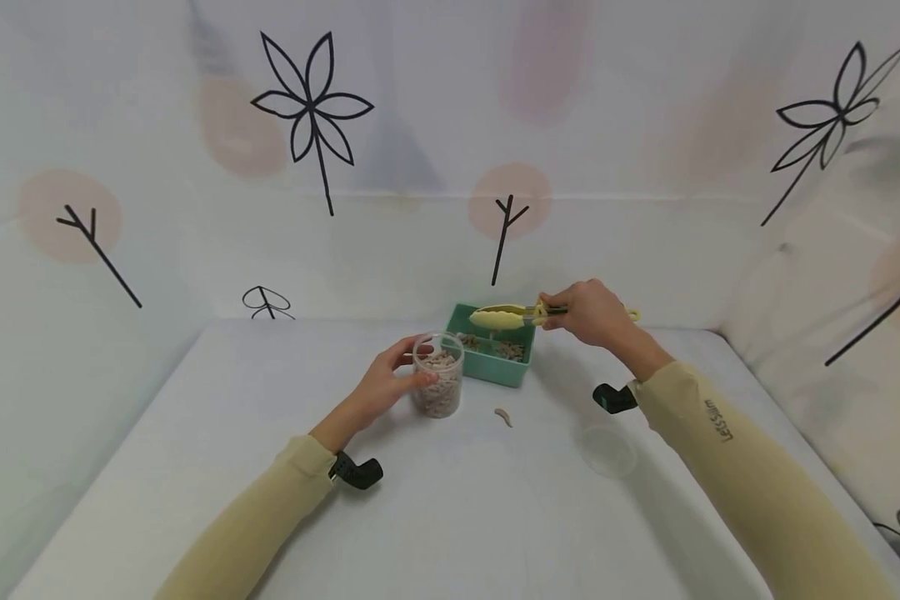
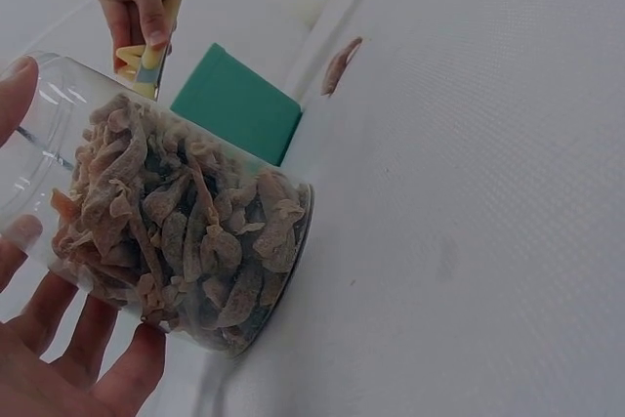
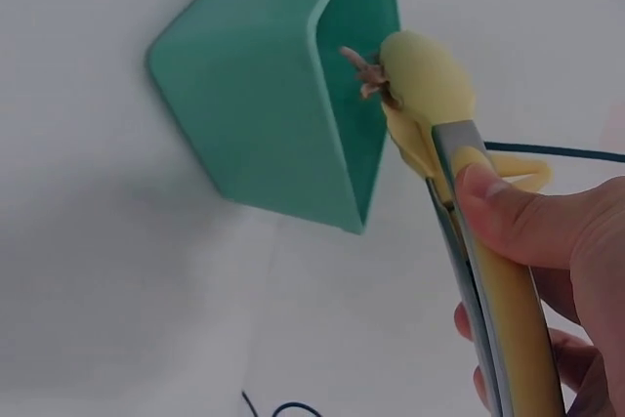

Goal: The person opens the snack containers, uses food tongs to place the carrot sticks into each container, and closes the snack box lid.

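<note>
My left hand holds a clear round jar, thumb and fingers around its side. The left wrist view shows the jar more than half full of dried brownish strips. My right hand grips yellow-tipped tongs by their handles, above a green divided box. Between the tong tips, a small brown piece sticks out at the box's opening in the right wrist view. More brown pieces lie inside the box's compartments.
One loose brown strip lies on the white table in front of the box. A clear round lid rests flat to its right. Behind the box rises a patterned cloth wall.
</note>
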The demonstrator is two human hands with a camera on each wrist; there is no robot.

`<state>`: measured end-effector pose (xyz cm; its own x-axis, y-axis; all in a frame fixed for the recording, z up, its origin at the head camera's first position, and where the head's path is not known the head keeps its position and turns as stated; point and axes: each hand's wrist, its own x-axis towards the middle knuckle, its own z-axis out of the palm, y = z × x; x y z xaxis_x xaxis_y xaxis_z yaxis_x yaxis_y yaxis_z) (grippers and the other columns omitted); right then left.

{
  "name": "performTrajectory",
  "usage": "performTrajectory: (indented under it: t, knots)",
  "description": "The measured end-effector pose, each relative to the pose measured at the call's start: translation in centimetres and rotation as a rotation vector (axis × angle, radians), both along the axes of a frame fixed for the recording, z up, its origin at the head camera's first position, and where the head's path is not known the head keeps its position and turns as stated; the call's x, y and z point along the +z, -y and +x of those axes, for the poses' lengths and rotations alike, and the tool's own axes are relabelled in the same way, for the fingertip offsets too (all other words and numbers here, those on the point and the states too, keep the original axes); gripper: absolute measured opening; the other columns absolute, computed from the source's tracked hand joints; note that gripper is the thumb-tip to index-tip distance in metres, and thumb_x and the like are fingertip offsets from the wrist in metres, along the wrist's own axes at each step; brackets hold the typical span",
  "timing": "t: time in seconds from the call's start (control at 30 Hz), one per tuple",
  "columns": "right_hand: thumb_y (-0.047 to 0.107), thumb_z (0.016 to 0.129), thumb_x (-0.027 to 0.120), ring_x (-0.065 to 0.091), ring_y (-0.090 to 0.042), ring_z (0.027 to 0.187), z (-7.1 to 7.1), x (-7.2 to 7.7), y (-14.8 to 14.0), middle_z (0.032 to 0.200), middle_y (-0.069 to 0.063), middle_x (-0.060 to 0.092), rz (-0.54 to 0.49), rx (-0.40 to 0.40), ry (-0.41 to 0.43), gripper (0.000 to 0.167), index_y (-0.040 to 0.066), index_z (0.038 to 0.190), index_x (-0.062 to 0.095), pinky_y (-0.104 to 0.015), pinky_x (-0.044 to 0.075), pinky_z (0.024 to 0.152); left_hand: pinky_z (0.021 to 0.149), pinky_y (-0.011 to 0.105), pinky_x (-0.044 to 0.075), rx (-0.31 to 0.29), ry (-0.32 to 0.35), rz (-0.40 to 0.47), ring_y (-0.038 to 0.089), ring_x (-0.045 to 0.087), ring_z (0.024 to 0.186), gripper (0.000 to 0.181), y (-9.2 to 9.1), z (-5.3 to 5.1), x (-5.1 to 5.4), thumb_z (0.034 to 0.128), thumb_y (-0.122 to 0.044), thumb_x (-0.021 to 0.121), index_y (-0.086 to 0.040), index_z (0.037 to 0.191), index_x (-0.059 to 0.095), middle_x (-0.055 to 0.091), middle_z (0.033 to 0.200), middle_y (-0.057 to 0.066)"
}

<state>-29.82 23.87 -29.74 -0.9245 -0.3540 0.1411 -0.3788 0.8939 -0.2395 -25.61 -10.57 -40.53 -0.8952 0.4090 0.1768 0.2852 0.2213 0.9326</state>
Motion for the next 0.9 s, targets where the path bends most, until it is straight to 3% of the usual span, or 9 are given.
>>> performTrajectory:
  t: [0.23, 0.5, 0.73, 0.9]
  knots:
    - [0.024, 0.087, 0.079, 0.057, -0.022, 0.078, 0.8, 1.4, -0.1, 0.120, -0.019, 0.066, -0.039, -0.014, -0.013, 0.053, 0.007, 0.133, 0.061, -0.032, 0.042, 0.058, 0.103, 0.058, 0.038, 0.000, 0.017, -0.001, 0.030, 0.045, 0.131, 0.065, -0.2, 0.0, 0.0, 0.0926, -0.022, 0.073, -0.015, 0.150, 0.043, 0.053, 0.143, 0.007]
    - [0.023, 0.086, 0.080, 0.051, -0.024, 0.079, 2.8, 3.1, 1.8, 0.112, -0.016, 0.072, -0.143, 0.010, -0.042, 0.053, 0.010, 0.133, 0.061, -0.036, 0.040, 0.061, 0.103, 0.059, 0.037, 0.016, 0.022, -0.003, 0.033, 0.043, 0.132, 0.066, 0.2, 0.0, 0.0, 0.0926, -0.023, 0.073, -0.016, 0.151, 0.043, 0.052, 0.144, 0.009]
    - [0.022, 0.084, 0.082, 0.055, -0.021, 0.078, 4.5, 2.7, 3.5, 0.106, -0.012, 0.073, -0.243, 0.085, -0.019, 0.051, 0.010, 0.130, 0.064, -0.032, 0.043, 0.058, 0.103, 0.057, 0.038, 0.025, 0.035, -0.010, 0.030, 0.045, 0.130, 0.066, 0.3, 0.0, 0.1, 0.0919, -0.025, 0.074, -0.017, 0.150, 0.044, 0.053, 0.143, 0.007]
    - [0.018, 0.083, 0.083, 0.052, -0.020, 0.073, 5.5, 1.8, 3.8, 0.096, -0.009, 0.071, -0.296, 0.084, 0.010, 0.050, 0.009, 0.129, 0.065, -0.031, 0.040, 0.054, 0.103, 0.058, 0.038, 0.017, 0.022, -0.014, 0.030, 0.045, 0.130, 0.067, -0.1, 0.0, 0.1, 0.0920, -0.024, 0.074, -0.016, 0.151, 0.042, 0.053, 0.143, 0.006]
